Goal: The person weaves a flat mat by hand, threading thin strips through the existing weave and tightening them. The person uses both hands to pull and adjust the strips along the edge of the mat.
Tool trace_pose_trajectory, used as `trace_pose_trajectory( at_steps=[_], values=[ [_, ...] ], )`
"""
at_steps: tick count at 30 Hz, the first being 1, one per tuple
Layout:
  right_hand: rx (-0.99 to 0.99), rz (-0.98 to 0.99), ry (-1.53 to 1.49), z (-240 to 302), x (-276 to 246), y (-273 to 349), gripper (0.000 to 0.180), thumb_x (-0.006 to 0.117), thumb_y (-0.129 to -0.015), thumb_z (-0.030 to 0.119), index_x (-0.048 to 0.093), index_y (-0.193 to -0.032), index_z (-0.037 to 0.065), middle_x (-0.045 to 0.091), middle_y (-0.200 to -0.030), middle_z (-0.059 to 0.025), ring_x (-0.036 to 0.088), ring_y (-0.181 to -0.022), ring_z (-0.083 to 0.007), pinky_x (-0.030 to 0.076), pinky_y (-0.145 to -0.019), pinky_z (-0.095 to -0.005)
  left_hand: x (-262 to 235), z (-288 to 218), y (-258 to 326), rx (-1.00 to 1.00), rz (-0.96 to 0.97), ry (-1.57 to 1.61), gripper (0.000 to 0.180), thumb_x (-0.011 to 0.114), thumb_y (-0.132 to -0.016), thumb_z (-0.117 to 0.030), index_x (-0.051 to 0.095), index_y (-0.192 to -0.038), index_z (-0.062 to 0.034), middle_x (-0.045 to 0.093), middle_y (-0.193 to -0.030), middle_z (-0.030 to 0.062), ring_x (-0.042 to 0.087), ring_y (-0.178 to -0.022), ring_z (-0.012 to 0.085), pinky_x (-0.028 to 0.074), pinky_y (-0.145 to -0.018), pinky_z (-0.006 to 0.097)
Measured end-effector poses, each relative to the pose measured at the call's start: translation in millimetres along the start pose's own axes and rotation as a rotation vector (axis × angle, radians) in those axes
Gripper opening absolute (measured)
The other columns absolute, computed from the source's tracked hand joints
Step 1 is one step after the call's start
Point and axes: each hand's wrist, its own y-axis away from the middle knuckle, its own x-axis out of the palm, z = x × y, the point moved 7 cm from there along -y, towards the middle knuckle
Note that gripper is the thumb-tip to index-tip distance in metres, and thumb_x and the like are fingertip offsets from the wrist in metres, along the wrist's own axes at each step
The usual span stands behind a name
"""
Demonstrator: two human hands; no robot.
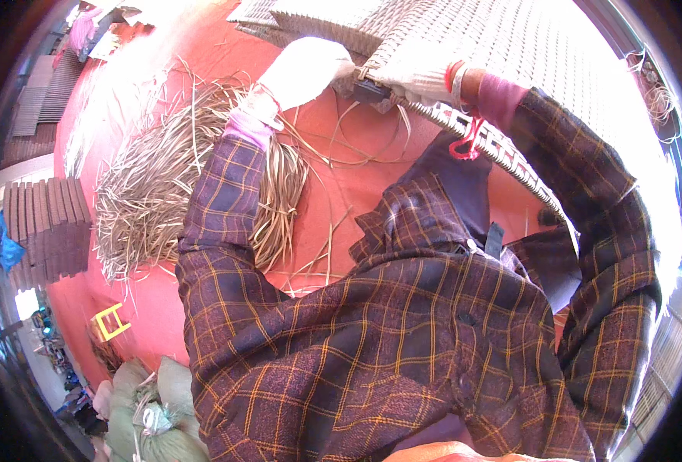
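Note:
In a white glove, my left hand [310,73] is closed at the corner of a pale woven panel [502,58]. What its fingers pinch there is washed out by glare. My right hand [422,79], also gloved in white, is closed on the panel's near edge, just right of that corner. A small dark piece [372,91] shows under the corner, between the hands; its kind cannot be told. The panel's laced rim [510,154] curves down past my right forearm to my lap. A red cord loop [468,142] hangs off this rim.
Left of my left forearm, a big bundle of tan flat strips [152,185] lies on the red floor [156,308], with loose strands reaching toward my lap. Farther left are stacked brown slatted pieces [46,227] and a small yellow frame [110,323]. Green sacks [152,416] sit at lower left.

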Motion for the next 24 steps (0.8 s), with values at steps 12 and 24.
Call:
trace_pose_trajectory(
  at_steps=[12, 24],
  values=[
    [0.205, -0.076, -0.492, -62, -35, 126, 0.030, 0.065, -0.103, 0.036, 0.067, -0.094, 0.007, 0.060, -0.070, 0.0028, 0.052, -0.051, -0.0039, 0.037, -0.038, -0.0203, -13, -41, -39, 0.035, -0.240, 0.190, 0.028, 0.057, -0.100, -0.016, 0.073, -0.122, -0.0060, 0.076, -0.110, 0.0107, 0.072, -0.102, 0.0251, 0.057, -0.091, 0.036],
    [0.224, 0.271, -1.050, -3, 93, 188, 0.026, 0.059, -0.102, 0.023, 0.063, -0.115, 0.001, 0.061, -0.081, 0.0021, 0.053, -0.069, -0.0051, 0.044, -0.061, -0.0211, -27, -19, -14, -0.063, -0.047, 0.302, 0.024, 0.061, -0.096, -0.019, 0.077, -0.111, -0.0086, 0.076, -0.105, 0.0096, 0.072, -0.093, 0.0243, 0.057, -0.084, 0.036]
  ],
)
